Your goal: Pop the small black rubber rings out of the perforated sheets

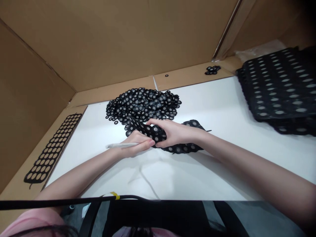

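Note:
A black rubbery sheet [187,148] dotted with pale round discs lies in the middle of the white table, its left part bent up and curled. My right hand [174,131] is closed around that raised part, fingers behind and thumb in front. Against the sheet's near left edge, my left hand [138,144] is closed on a slim white pen-like tool [120,145], which sticks out to the left. The left thumb is close to the right thumb; the tool's working end is hidden. Just behind both hands is a heap of small black rings with pale centres [143,102], adjoining the curled sheet.
On the right stands a stack of similar dotted sheets [278,85]. A black sheet with open holes [54,144] lies along the left cardboard edge. Several rings [212,70] and a single ring [166,75] rest at the back. Cardboard walls [138,42] enclose the table.

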Available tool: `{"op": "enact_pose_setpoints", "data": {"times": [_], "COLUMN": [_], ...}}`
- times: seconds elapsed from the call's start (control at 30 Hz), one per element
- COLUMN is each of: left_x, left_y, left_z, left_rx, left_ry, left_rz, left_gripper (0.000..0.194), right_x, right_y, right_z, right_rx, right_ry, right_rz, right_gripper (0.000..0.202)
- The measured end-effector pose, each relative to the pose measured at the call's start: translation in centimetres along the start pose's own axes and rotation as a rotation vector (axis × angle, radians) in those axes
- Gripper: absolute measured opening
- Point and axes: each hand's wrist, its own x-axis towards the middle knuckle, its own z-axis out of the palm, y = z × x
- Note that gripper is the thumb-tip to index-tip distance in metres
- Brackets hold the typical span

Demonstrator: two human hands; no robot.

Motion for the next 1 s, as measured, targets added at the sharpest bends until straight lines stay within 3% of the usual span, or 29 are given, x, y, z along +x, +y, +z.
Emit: {"op": "enact_pose_setpoints", "data": {"times": [0.5, 0.8, 1.0], "left_x": [0.2, -0.2, -0.5], "left_y": [0.3, -0.4, -0.7], "left_z": [-0.5, -0.6, -0.3], "left_rx": [0.051, -0.265, -0.294], "left_ry": [-0.116, 0.007, 0.186], "left_rz": [-0.022, -0.131, -0.093], "left_gripper": [0.048, 0.056, 0.059], "right_x": [-0.1, -0.1, 0.1], "right_y": [0.1, 0.7, 1.2], "right_z": [0.0, 0.0, 0.0], "right_rx": [0.028, -0.037, -0.041], "right_ry": [-0.001, 0.063, 0.069], "right_rz": [-0.006, 0.024, 0.019], "right_gripper": [0.066, 0.075, 0.076]}}
